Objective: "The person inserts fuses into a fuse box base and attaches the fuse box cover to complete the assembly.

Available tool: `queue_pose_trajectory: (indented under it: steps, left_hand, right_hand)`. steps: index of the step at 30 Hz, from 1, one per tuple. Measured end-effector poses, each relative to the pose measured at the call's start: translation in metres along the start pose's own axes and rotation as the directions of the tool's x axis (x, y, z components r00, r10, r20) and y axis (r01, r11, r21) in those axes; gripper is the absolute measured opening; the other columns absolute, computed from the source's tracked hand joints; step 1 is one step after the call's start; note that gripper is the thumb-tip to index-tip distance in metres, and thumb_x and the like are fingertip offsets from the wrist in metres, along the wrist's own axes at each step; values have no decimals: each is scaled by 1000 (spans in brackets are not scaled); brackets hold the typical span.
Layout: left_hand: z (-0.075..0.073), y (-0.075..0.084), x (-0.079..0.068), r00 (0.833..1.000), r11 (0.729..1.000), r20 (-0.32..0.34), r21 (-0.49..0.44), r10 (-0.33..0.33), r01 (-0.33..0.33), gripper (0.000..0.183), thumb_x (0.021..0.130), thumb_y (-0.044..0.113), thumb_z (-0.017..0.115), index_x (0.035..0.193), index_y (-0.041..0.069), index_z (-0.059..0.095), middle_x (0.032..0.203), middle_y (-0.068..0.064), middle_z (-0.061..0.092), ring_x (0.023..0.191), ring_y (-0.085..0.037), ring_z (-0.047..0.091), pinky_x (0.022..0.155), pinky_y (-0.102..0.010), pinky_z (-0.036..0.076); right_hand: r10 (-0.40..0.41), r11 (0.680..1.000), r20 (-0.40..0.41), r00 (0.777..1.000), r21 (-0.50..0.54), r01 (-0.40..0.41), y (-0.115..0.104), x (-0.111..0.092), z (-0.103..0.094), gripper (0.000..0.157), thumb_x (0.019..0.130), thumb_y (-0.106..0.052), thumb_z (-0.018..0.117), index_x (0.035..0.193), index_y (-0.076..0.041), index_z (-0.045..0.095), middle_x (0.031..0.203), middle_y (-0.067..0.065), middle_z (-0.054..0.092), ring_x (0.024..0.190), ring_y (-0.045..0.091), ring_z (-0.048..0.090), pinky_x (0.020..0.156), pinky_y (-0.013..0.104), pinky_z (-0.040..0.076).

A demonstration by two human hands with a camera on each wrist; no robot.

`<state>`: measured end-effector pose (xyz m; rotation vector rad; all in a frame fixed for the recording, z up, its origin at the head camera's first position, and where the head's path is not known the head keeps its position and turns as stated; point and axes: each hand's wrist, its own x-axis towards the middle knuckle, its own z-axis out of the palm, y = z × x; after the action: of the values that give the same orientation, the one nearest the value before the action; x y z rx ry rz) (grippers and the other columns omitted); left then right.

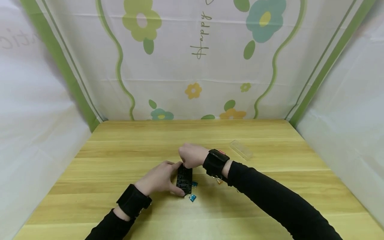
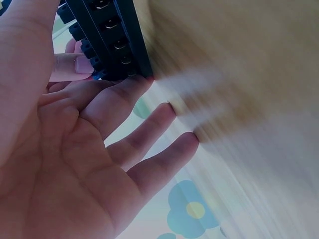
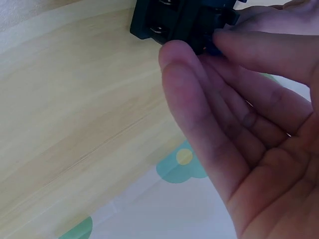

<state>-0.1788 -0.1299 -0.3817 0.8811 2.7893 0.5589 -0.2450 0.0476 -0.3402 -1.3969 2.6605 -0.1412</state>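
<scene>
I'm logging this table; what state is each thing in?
Black block: held in left hand
Left hand: gripping black block
Right hand: pinching dark blue piece at block's far end
Blue pieces: lying loose
Orange piece: lying loose
Clear plastic box: lying apart; open or closed unclear

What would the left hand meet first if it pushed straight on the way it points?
The black block, which the left hand holds; past that, apparently the right hand, though depth is unclear.
</scene>
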Motion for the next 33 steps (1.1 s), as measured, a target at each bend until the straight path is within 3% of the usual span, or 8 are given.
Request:
queue_pose_trajectory:
  steps: [13, 23, 28, 33]
  left_hand:
    - [1, -1, -1, 1000, 1000, -2, -20, -5, 5, 108, 63, 65, 76, 145, 7, 39, 128, -15, 54, 121, -32, 47, 95, -38, 41]
    - [-2, 0, 1, 1000, 1000, -6, -7, 9, -9, 107, 64, 64, 76, 145, 5, 39, 127, -14, 55, 122, -33, 46, 95, -38, 41]
    - [0, -1, 2, 1000, 1000, 3, -6, -3, 3, 108, 63, 66, 75, 145, 5, 39, 126, -11, 57, 122, -32, 46, 95, -38, 41]
    - [2, -2, 3, 1000, 1000, 9, 3, -8, 8, 108, 62, 67, 75, 145, 7, 39, 123, -9, 59, 122, -31, 46, 96, -39, 40]
  right_hand:
    - [7, 1000, -17, 1000, -13, -7, -2, 3, 1, 45, 80, 1, 60, 55, -18, 27, 55, -5, 12, 52, 11, 9, 49, 23, 13]
    - [-23, 999, -34, 999, -25, 22, -5, 4, 0, 44, 84, -2, 62, 60, -18, 29, 56, -3, 15, 54, 11, 12, 53, 25, 14]
    - [-45, 998, -56, 997, 41, 47, 2, 0, 3, 46, 79, 4, 58, 56, -17, 25, 57, -4, 11, 54, 11, 8, 52, 24, 13]
    - [-43, 992, -85, 995, 113, 52, 6, -6, 8, 48, 81, 3, 58, 56, -18, 24, 58, -5, 10, 53, 11, 8, 50, 22, 13]
